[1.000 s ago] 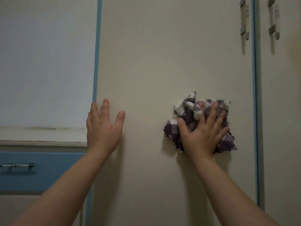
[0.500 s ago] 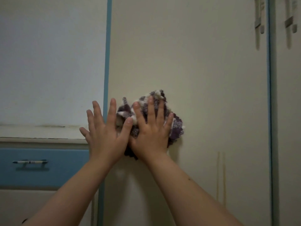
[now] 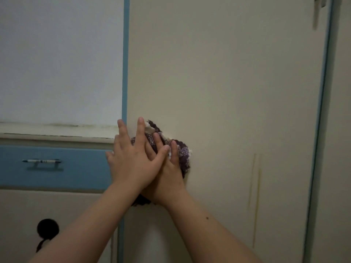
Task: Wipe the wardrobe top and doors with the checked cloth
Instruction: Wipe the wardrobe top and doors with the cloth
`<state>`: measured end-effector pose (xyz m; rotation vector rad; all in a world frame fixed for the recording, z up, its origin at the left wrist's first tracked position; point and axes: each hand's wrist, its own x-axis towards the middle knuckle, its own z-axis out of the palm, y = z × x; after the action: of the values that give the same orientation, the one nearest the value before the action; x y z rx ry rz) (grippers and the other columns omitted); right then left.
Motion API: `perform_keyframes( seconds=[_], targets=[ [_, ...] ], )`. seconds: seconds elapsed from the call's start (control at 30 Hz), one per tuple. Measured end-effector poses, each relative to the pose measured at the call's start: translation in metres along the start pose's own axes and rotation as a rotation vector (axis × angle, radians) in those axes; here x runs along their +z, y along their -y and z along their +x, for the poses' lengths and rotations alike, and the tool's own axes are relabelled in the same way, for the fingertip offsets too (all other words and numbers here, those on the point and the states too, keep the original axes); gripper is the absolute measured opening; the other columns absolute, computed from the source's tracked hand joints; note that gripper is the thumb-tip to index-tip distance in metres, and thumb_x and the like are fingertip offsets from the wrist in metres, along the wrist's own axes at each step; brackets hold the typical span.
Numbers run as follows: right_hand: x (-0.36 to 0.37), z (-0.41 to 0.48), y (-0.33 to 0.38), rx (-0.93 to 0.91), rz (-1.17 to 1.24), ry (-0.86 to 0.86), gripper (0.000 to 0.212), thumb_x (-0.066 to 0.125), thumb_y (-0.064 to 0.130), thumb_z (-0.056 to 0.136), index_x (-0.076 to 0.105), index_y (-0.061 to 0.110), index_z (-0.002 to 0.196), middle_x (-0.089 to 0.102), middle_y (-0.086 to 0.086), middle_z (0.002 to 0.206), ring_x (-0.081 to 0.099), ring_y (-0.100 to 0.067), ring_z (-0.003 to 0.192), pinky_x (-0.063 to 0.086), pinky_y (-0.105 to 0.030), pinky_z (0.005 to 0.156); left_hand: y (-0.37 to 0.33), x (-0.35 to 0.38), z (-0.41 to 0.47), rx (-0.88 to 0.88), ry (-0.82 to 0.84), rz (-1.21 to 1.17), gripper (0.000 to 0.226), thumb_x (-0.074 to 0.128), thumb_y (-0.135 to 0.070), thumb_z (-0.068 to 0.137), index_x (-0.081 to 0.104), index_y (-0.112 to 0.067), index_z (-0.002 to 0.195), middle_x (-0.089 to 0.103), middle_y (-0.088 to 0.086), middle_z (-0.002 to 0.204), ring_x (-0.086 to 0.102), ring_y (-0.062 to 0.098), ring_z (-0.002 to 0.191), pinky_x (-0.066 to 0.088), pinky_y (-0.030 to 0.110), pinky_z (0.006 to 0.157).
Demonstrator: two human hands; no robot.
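Note:
The checked cloth (image 3: 182, 154), purple and white and bunched up, is pressed flat against the cream wardrobe door (image 3: 237, 92) near the door's left edge. My right hand (image 3: 169, 179) lies on the cloth with fingers spread, covering most of it. My left hand (image 3: 133, 160) is laid across the back of my right hand, fingers spread and pointing up, its fingertips reaching past the blue edge strip (image 3: 125, 63). Only the cloth's upper and right parts and a bit below the wrists show.
A blue drawer (image 3: 79, 166) with a bar handle (image 3: 41, 161) sits to the left under a ledge (image 3: 57, 136). Below it a cream panel has a dark round hole (image 3: 47, 228). A second door (image 3: 340, 130) adjoins on the right; yellowish streaks (image 3: 256, 186) mark the door.
My right hand slid the cloth left across the door, from its right side to its left edge. My left hand moved from flat on the door to lying over my right hand.

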<state>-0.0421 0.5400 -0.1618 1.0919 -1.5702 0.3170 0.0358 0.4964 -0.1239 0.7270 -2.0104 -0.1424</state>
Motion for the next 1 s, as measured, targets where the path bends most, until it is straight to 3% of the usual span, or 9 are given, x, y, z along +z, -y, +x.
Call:
perform_keyframes(
  seconds=[0.27, 0.43, 0.57, 0.83, 1.0],
  targets=[
    [0.002, -0.018, -0.025, -0.019, -0.041, -0.057, 0.062, 0.04, 0.054, 0.081, 0.039, 0.034, 0.14, 0.033, -0.001, 0.151, 0.017, -0.027, 0.142, 0.007, -0.055, 0.11, 0.004, 0.009, -0.024, -0.059, 0.027, -0.07, 0.096, 0.031, -0.078, 0.068, -0.012, -0.037, 0.144, -0.015, 0.009, 0.155, 0.007, 0.032, 0.142, 0.014, 0.056, 0.11],
    [-0.009, -0.037, -0.072, 0.043, -0.073, -0.13, 0.072, 0.047, 0.063, 0.075, 0.041, 0.033, 0.14, 0.032, -0.004, 0.151, 0.021, -0.03, 0.141, 0.012, -0.059, 0.109, 0.002, 0.02, -0.034, -0.065, 0.027, -0.147, 0.101, 0.028, -0.086, 0.064, -0.013, -0.039, 0.144, -0.013, 0.012, 0.155, 0.004, 0.034, 0.142, 0.014, 0.054, 0.112],
    [-0.02, -0.061, -0.126, 0.188, -0.103, -0.199, 0.071, 0.045, 0.068, 0.077, 0.042, 0.033, 0.139, 0.033, -0.007, 0.149, 0.023, -0.031, 0.14, 0.017, -0.061, 0.107, -0.008, 0.025, -0.034, -0.103, 0.018, -0.206, 0.101, 0.031, -0.085, 0.066, -0.01, -0.038, 0.145, -0.018, 0.013, 0.154, -0.001, 0.035, 0.142, 0.01, 0.051, 0.112],
    [-0.038, -0.112, -0.2, 0.461, -0.087, -0.215, 0.076, 0.032, 0.074, 0.081, 0.036, 0.027, 0.141, 0.029, -0.011, 0.151, 0.019, -0.033, 0.141, 0.012, -0.059, 0.108, -0.017, 0.027, -0.035, -0.14, 0.011, -0.217, 0.093, 0.043, -0.068, 0.074, -0.007, -0.036, 0.146, -0.024, 0.012, 0.153, -0.006, 0.036, 0.141, 0.008, 0.049, 0.113],
    [-0.035, -0.142, -0.213, 0.61, -0.057, -0.24, 0.077, 0.04, 0.069, 0.079, 0.03, 0.028, 0.143, 0.023, -0.01, 0.154, 0.013, -0.031, 0.142, 0.011, -0.06, 0.109, -0.016, 0.028, -0.035, -0.128, 0.005, -0.156, 0.096, 0.044, -0.069, 0.073, -0.009, -0.036, 0.145, -0.022, 0.013, 0.153, -0.002, 0.039, 0.14, 0.013, 0.053, 0.111]
  ],
)
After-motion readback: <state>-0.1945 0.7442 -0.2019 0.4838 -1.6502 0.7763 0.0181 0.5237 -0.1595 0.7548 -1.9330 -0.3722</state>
